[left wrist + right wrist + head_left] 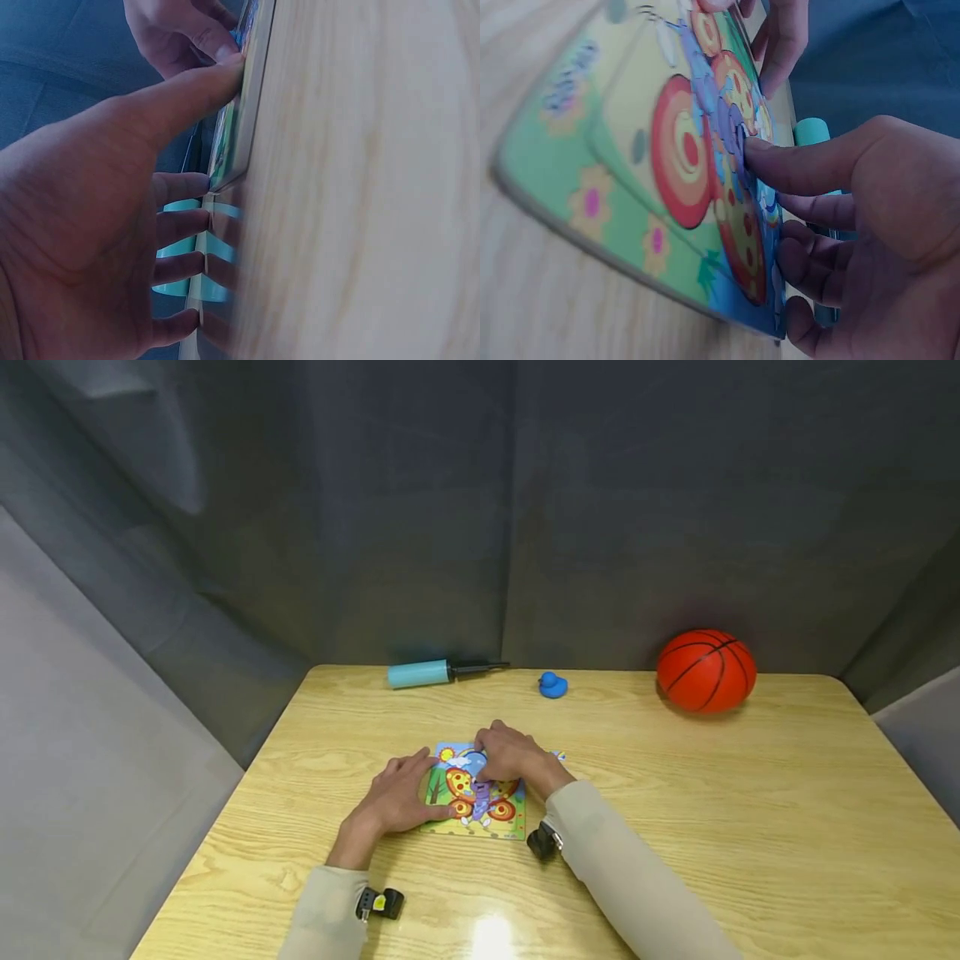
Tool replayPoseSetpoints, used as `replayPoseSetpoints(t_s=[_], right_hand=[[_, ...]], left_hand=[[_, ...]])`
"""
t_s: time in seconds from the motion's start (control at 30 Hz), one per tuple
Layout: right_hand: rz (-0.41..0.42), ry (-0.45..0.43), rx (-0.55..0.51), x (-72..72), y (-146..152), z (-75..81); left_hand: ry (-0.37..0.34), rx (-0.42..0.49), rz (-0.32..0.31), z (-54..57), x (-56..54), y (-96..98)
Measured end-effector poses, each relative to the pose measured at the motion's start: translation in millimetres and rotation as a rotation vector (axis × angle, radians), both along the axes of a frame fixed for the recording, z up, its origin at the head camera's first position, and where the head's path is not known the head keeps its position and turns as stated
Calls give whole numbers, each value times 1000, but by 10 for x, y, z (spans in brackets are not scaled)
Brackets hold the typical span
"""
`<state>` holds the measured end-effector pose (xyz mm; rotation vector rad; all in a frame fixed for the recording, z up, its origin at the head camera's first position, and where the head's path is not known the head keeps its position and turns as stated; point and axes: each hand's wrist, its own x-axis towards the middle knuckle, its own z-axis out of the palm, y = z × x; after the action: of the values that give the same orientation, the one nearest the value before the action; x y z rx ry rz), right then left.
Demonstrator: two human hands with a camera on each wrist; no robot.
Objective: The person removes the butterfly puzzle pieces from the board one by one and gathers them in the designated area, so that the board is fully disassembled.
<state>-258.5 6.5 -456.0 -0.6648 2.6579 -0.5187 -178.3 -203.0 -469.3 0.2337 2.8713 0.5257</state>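
A flat butterfly jigsaw puzzle [472, 828] with a green and yellow border lies on the wooden table in front of me. My left hand [397, 795] is at its left side, thumb laid on the near-left part of the picture. The other left fingers [180, 225] reach out nearly straight, their tips along the board's left edge and the tabletop. Over the far right part is my right hand [510, 753]. Its thumb [780, 161] touches the purple butterfly body, while its other fingers bend around the far edge. I cannot tell whether it pinches a piece.
A small blue and yellow piece [559, 756] shows just past my right wrist. At the table's back are a light blue hand pump [420, 674], a blue rubber duck [553, 686] and a red basketball [707, 672]. Dark curtain [420, 527] hangs behind the table.
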Motion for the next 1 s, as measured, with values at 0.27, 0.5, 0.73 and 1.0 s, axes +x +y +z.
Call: replayPoseSetpoints(t_s=[0.27,0.5,0.73,1.0], right_hand=[[19,-16,12,0,6,2],[32,-1,20,19,-10,-6],[57,23,48,51,-44,49],[64,0,81,54,-43,87]], left_hand=[[4,0,-11,12,9,23],[3,-6,-12,10,11,23],[8,-6,-10,14,20,16],[10,5,-11,24,35,42]])
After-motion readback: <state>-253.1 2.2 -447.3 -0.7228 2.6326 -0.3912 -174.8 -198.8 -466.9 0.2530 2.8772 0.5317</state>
